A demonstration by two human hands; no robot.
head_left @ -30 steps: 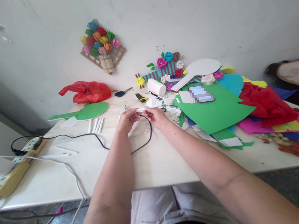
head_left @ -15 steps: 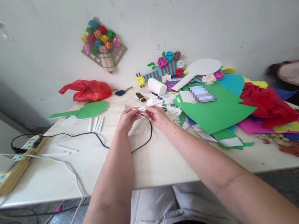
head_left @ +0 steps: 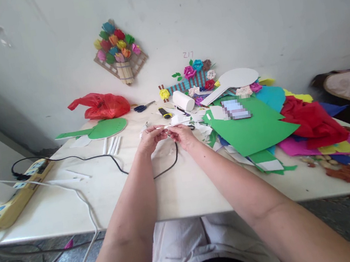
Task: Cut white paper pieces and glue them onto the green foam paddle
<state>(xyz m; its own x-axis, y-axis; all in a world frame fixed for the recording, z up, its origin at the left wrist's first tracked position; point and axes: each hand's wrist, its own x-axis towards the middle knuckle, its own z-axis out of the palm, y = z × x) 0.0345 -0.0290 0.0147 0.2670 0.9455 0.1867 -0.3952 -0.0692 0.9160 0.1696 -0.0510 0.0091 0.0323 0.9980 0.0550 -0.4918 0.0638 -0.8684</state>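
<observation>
At the far left of the table (head_left: 190, 194) lies a yellowish power strip (head_left: 29, 192), with a black cord (head_left: 84, 159) running right from it and looping near the hands, its far end too hidden to tell; beyond the cord rests a green paddle-shaped card (head_left: 109, 128), a red plastic bag (head_left: 106, 106) behind it, and just right of the card's near edge several white sticks (head_left: 111, 146) side by side; scissors (head_left: 144, 107) lie farther back.

In the middle, the left hand (head_left: 151, 141) pinches a thin white stick (head_left: 181, 123) between thumb and fingers; the right hand (head_left: 181, 135) grips it too, the fingertips of both almost meeting; the stick lies crosswise between them, its right part showing past the right fingertips, seemingly just above the table; the step in hand looks like shaping or fixing this piece, though what the fingers do to it is too small to tell; the next move seems to call for an even, light pinch, since thin material could crease or slip.

Beyond the hands lie a yellow-and-black knife (head_left: 165, 113) and a white roll (head_left: 184, 101); to the right are paper scraps (head_left: 205, 129), a large green sheet (head_left: 253, 133) with a phone (head_left: 236, 109) on it, and red cloth (head_left: 315, 120).
</observation>
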